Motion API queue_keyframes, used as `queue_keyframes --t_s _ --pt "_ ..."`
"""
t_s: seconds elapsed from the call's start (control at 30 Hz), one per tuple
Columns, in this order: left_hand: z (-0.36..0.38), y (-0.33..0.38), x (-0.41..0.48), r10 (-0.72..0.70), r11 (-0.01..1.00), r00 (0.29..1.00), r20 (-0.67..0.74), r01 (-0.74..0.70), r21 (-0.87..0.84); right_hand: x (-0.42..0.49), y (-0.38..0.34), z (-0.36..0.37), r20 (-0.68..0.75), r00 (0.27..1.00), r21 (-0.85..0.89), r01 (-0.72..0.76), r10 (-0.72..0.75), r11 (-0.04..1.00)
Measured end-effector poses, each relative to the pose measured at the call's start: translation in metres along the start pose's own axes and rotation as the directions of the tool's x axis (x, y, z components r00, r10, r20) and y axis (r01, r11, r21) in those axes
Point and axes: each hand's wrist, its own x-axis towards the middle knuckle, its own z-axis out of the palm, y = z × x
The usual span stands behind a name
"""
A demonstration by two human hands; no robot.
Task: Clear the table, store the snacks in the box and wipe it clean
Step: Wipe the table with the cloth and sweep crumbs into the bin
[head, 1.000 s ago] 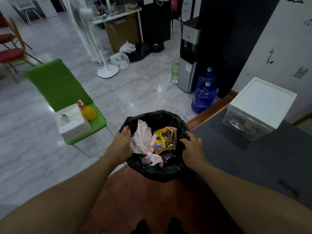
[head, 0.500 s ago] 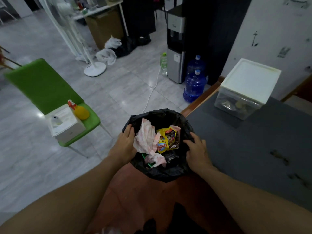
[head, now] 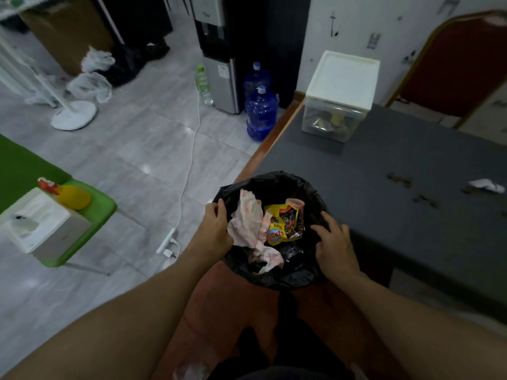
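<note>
Gripping left hand: fingers curled over the bin liner rim.
Right hand: fingers lay spread on the opposite rim.
Risk: one-sided grip could tip it, spilling wrappers.
Box: stood lidded, well beyond fingertips.

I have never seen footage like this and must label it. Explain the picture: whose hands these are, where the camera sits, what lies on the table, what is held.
There is no machine here: a person works with bare hands. The picture comes from a wide-angle camera worn on their head, looking forward and down, so both forearms reach in from the bottom. The left hand grips the rim of a black bin bag; the right hand rests with spread fingers on the opposite rim. Inside lie a yellow snack wrapper and crumpled pinkish paper. On the grey table stands a clear box with a white lid; brown crumbs and a crumpled white paper lie farther right. A green chair stands on the floor to the left.
</note>
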Motion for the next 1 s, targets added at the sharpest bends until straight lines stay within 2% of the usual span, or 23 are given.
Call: queue_keyframes --t_s 0.2,0.33,0.47,0.8,1.0 --pt "0.022 0.032 0.003 0.075 0.995 0.993 0.091 -0.081 0.061 -0.043 0.032 -0.003 -0.002 0.99 -0.044 -0.141 0.141 0.989" --pt "0.032 0.065 0.001 0.162 0.978 0.979 0.125 -0.177 0.114 -0.068 0.056 -0.009 -0.023 0.975 -0.019 -0.221 0.221 0.975" --pt "0.049 0.097 0.004 0.177 0.963 0.965 0.194 -0.211 0.171 -0.09 0.085 -0.013 -0.029 0.957 0.009 -0.29 0.29 0.957" --pt "0.113 0.175 0.005 0.177 0.971 0.888 0.424 -0.229 0.074 -0.137 0.168 -0.016 0.016 0.902 -0.006 -0.431 0.431 0.902" --pt "0.148 0.209 0.003 0.169 0.977 0.86 0.482 -0.21 0.033 -0.152 0.211 -0.015 0.068 0.889 0.007 -0.453 0.452 0.891"
